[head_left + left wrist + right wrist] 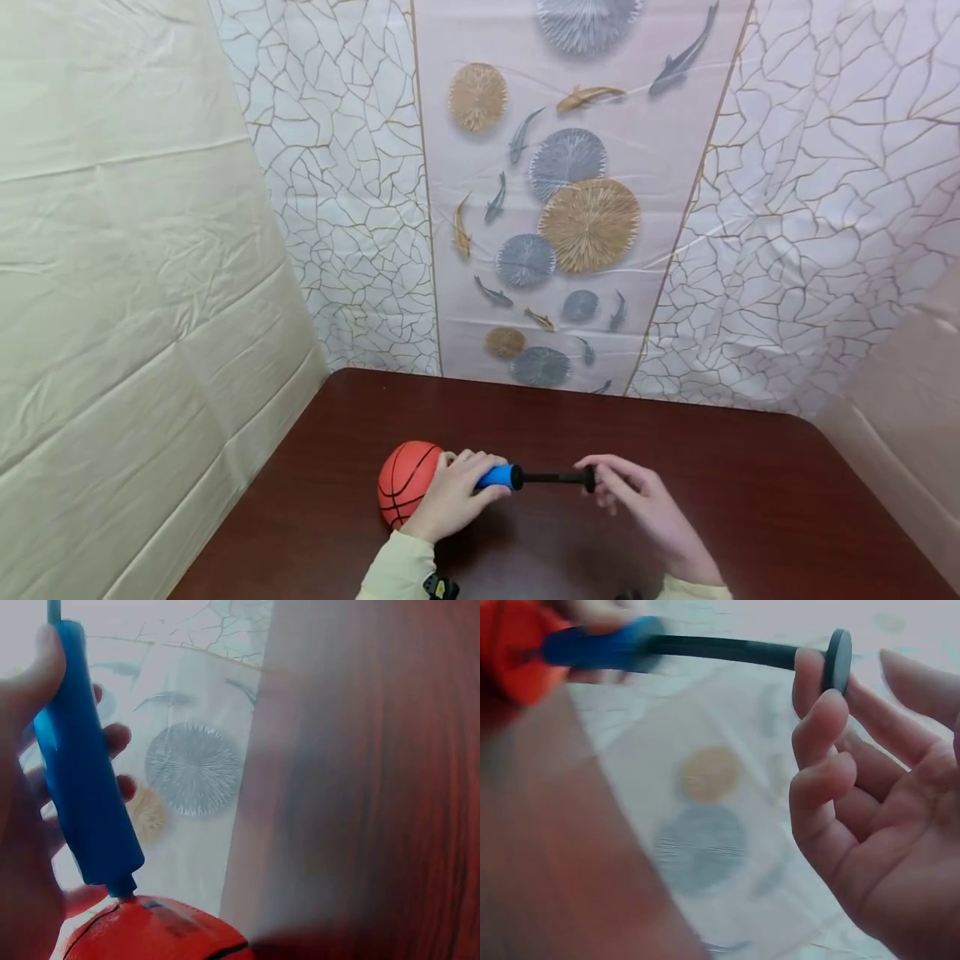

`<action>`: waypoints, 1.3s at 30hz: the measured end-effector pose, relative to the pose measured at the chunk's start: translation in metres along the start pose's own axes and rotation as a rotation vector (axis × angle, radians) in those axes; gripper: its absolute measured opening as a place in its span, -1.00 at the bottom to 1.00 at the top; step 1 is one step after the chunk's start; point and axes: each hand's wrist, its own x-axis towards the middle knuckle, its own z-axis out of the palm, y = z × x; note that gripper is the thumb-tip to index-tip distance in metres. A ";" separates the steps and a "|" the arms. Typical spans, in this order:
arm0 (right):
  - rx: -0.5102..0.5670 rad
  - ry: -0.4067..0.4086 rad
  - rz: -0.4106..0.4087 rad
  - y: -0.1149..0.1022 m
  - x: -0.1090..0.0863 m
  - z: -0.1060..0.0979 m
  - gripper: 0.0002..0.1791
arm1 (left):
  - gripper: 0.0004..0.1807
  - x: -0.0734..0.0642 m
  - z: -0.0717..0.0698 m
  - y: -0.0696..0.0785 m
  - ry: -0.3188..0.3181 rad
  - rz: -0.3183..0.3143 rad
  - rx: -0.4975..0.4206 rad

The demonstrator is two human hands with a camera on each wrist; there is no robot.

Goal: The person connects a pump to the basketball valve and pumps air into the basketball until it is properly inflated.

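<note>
A small orange basketball (407, 485) with black lines sits at the left of the table. Against it stands the nozzle end of a hand pump, whose blue barrel (90, 765) meets the ball's surface in the left wrist view. My left hand (452, 497) grips that barrel, thumb on one side and fingers round the other. From the barrel a black rod (727, 649) extends to the right, pulled well out. At its end is a round black handle disc (839, 661). My right hand (647, 507) hooks its curled fingers behind this disc, its thumb held apart.
The dark red-brown table (735, 467) has rounded back corners. Behind it hangs a cloth (525, 350) printed with fish and round shapes. A cream cloth (150, 333) closes off the left side, and another hangs at the right.
</note>
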 end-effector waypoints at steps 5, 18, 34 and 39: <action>0.075 0.087 -0.034 0.000 0.001 -0.008 -0.72 | -0.53 0.007 0.001 0.007 0.064 0.038 0.056; 0.214 -0.022 0.127 0.036 0.031 0.039 -0.57 | -0.54 0.019 0.018 0.011 0.072 0.072 -0.016; 0.363 0.054 0.120 0.049 0.011 0.005 -0.77 | -0.51 0.010 0.017 0.002 0.083 0.037 -0.015; 0.330 0.023 0.238 0.066 0.025 0.048 -0.68 | -0.56 0.006 0.027 0.007 0.100 0.053 0.105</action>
